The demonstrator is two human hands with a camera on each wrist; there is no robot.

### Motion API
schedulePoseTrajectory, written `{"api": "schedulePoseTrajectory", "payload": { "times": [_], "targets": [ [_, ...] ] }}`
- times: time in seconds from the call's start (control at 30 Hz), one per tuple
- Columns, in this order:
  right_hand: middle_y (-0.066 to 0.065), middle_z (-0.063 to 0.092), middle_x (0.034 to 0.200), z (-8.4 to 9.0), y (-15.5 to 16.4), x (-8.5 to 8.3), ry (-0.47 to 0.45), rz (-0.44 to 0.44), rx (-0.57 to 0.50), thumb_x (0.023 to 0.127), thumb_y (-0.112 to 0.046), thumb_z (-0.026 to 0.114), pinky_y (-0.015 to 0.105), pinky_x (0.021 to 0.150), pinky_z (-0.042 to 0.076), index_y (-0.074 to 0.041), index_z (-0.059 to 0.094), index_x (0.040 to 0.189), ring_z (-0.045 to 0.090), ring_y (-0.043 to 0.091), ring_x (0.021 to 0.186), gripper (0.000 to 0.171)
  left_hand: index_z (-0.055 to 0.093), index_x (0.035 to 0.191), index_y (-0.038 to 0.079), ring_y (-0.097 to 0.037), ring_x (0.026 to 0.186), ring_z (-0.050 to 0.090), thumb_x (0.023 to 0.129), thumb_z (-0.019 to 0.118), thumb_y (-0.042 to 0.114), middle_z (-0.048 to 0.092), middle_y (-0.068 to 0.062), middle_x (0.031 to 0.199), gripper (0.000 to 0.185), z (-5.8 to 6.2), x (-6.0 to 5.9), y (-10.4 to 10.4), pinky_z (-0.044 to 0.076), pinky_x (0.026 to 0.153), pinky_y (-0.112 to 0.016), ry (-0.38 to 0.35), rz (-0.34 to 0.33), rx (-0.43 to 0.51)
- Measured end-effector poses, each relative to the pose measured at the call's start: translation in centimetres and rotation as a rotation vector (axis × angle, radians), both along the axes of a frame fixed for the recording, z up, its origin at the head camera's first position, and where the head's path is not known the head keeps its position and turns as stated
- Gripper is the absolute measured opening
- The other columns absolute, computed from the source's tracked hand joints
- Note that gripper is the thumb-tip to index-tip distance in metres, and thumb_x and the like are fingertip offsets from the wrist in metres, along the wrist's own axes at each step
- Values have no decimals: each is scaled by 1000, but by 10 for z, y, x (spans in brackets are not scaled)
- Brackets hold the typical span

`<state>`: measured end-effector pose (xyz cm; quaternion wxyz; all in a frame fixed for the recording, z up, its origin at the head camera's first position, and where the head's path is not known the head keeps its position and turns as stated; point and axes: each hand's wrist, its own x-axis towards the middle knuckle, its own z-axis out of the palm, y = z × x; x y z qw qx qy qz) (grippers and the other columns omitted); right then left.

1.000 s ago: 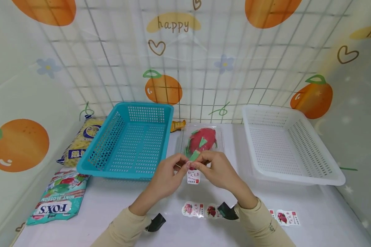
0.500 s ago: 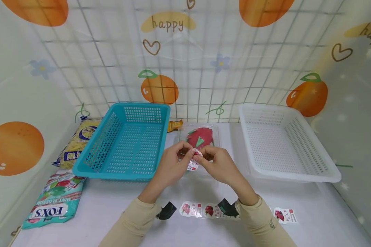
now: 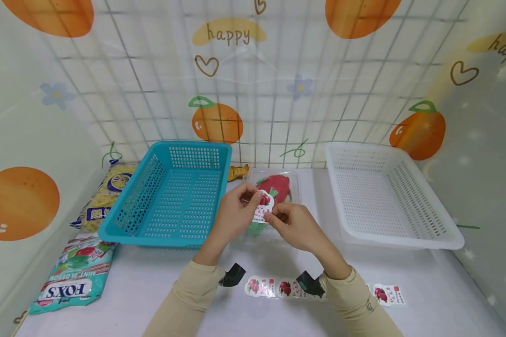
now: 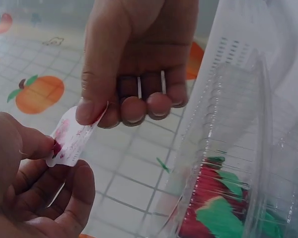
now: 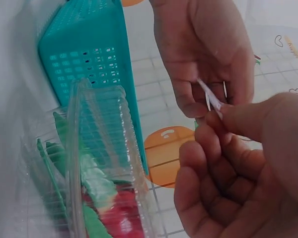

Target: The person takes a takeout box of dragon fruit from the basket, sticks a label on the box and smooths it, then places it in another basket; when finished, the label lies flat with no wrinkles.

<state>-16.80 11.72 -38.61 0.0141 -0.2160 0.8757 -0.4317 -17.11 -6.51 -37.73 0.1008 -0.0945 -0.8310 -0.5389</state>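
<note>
Both hands hold a white sticker label with dragon fruit print between them. The left hand pinches its upper left edge between thumb and fingers. At the lower right edge, the right hand pinches it the same way. The label's printed face shows in the left wrist view, while the right wrist view catches it nearly edge-on. Beneath the hands lies a clear plastic box with a red dragon fruit with green scales inside; the hands and label hide part of both.
A teal basket stands to the left, a white basket to the right. More stickers lie near the front. At the far left are a yellow food bag and a teal candy bag. An orange packet lies behind.
A green thing seen between the fingers a second ago is now hidden or gone from there. The label has risen into both hands and turned its printed face up. The head view shifted slightly.
</note>
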Motion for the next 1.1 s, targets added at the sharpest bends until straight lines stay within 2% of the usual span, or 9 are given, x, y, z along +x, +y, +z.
{"api": "schedulePoseTrajectory", "payload": {
  "times": [0.13, 0.27, 0.4, 0.6, 0.77, 0.97, 1.1],
  "targets": [
    [-2, 50, 63, -2, 1, -3, 7, -13, 16, 99, -23, 67, 23, 52, 35, -9, 68, 83, 44, 9, 57, 21, 71, 107, 10, -21, 93, 62, 99, 67, 21, 71, -7, 101, 14, -1, -6, 2, 57, 77, -29, -8, 19, 6],
    [-2, 53, 65, -4, 2, -5, 11, -34, 38, 100, -23, 67, 23, 53, 39, -10, 66, 85, 49, 10, 60, 20, 72, 106, 10, -21, 90, 63, 99, 68, 22, 71, -7, 99, 15, -1, -13, 6, 57, 73, -29, -20, 35, 3],
    [0, 56, 69, -5, 2, -7, 6, -45, 53, 100, -24, 65, 25, 56, 42, -10, 65, 87, 52, 12, 63, 19, 73, 105, 10, -21, 91, 65, 99, 67, 23, 72, -7, 99, 16, -2, -19, 9, 58, 75, -29, -34, 54, 3],
    [0, 52, 67, -7, 1, -9, -10, -73, 71, 102, -26, 63, 25, 56, 38, -11, 62, 86, 47, 13, 62, 22, 74, 106, 9, -22, 90, 65, 99, 67, 24, 72, -8, 99, 18, -4, -27, 11, 57, 73, -29, -54, 68, 4],
    [0, 50, 67, -11, 1, -12, 23, -96, 77, 101, -25, 64, 24, 56, 36, -10, 63, 86, 45, 13, 62, 21, 74, 106, 10, -21, 87, 64, 99, 67, 24, 72, -7, 96, 18, -6, -32, 13, 55, 70, -26, -58, 77, -9],
    [-1, 49, 64, -15, 1, -14, 16, -103, 96, 101, -25, 64, 24, 54, 34, -9, 66, 82, 44, 12, 60, 25, 75, 106, 9, -22, 89, 65, 99, 68, 25, 74, -8, 97, 19, -9, -40, 13, 57, 73, -28, -44, 102, 16],
    [-2, 50, 63, -18, 0, -14, 19, -98, 101, 100, -25, 66, 25, 54, 36, -12, 68, 80, 45, 12, 59, 23, 76, 105, 8, -23, 91, 66, 98, 68, 25, 74, -9, 98, 19, -10, -45, 10, 58, 77, -31, -30, 124, 47]
  ]
}}
